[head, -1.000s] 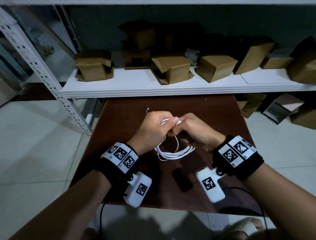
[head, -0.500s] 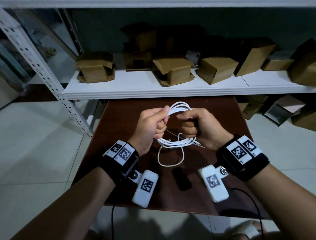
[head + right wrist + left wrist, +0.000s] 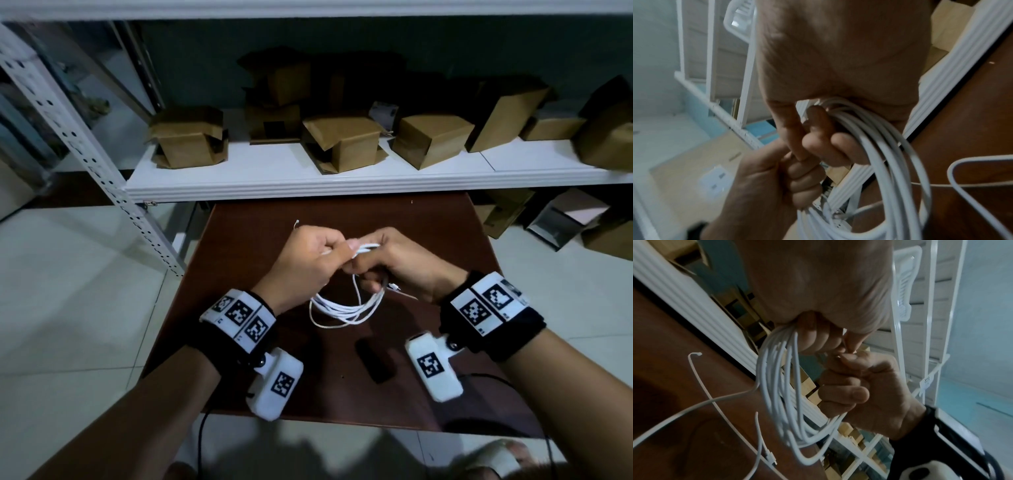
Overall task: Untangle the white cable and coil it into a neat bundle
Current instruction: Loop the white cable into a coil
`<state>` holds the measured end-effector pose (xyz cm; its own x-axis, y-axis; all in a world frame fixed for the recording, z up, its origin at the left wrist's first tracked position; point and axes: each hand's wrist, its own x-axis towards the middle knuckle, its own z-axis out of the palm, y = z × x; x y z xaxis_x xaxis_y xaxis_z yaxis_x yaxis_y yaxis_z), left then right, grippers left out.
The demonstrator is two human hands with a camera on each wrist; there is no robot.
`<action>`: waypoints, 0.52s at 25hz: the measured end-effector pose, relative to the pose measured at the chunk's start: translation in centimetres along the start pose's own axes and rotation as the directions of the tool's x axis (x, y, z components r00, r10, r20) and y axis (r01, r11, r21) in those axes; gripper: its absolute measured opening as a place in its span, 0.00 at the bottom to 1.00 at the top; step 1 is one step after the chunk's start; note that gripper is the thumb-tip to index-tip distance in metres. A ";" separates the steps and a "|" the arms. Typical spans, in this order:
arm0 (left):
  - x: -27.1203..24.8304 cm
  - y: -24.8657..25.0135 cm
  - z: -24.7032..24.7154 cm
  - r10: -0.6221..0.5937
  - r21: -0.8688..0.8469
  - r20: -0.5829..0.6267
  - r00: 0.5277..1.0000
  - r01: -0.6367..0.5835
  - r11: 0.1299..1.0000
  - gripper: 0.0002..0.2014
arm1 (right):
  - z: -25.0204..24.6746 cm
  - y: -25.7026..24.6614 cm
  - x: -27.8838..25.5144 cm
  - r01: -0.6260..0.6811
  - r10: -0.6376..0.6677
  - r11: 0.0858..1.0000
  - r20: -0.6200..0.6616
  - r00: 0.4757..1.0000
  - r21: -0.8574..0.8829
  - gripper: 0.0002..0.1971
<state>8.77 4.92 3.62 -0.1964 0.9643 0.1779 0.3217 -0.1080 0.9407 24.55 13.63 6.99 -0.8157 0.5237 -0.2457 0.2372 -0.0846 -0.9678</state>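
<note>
The white cable is gathered in several loops that hang over the brown table. My left hand and right hand meet knuckle to knuckle at the top of the coil, and both grip it. In the left wrist view the left fingers are curled round the strands of the cable, and the right hand is a fist on the bundle. The right wrist view shows the right fingers wrapped round the cable. One loose end with a connector dangles below. A thin white strip pokes out beside the coil.
A small black object lies on the table near its front edge. Behind the table runs a white shelf with several cardboard boxes. A perforated metal upright stands at the left. More boxes sit on the floor at the right.
Half a second ago my hands were slightly apart and higher, with the loops arched between them. Now they have come back together and lower, and the coil hangs beneath them.
</note>
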 end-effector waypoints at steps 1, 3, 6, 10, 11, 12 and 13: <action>-0.1 -0.1 0.2 0.025 0.103 0.017 1.000 -0.027 0.994 0.20 | 0.1 0.2 0.0 -0.012 0.014 0.994 0.018 1.000 -0.109 0.04; -0.2 -0.3 0.3 0.060 0.245 0.027 0.998 -0.065 0.967 0.20 | 0.2 0.6 0.1 -0.037 0.049 0.963 0.041 0.998 -0.268 0.05; -0.1 -0.2 0.0 0.068 0.277 0.017 0.998 -0.070 0.958 0.20 | 0.4 0.4 0.2 -0.025 0.021 0.953 -0.015 1.000 -0.302 0.02; 0.2 -0.2 -0.2 0.069 0.354 0.020 0.997 -0.071 0.933 0.20 | 0.8 0.2 0.2 0.003 -0.024 0.940 -0.060 0.998 -0.340 0.12; 0.1 -0.2 0.0 0.071 0.392 0.013 0.997 -0.070 0.917 0.21 | 0.9 0.2 0.3 -0.015 -0.018 0.915 -0.076 0.997 -0.404 0.13; -0.1 -0.2 0.2 0.077 0.420 0.000 0.997 -0.070 0.905 0.21 | 1.0 0.4 0.5 -0.044 -0.004 0.885 -0.102 0.995 -0.464 0.13; -0.2 -0.1 0.5 0.087 0.431 -0.017 0.996 -0.072 0.900 0.21 | 1.1 0.5 0.6 -0.071 0.005 0.866 -0.133 0.991 -0.495 0.12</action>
<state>9.24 4.88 3.31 -0.1829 0.9470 0.2642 0.7026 -0.0620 0.7088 23.63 12.96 6.26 -0.7372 0.6312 -0.2411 0.5241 0.3089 -0.7937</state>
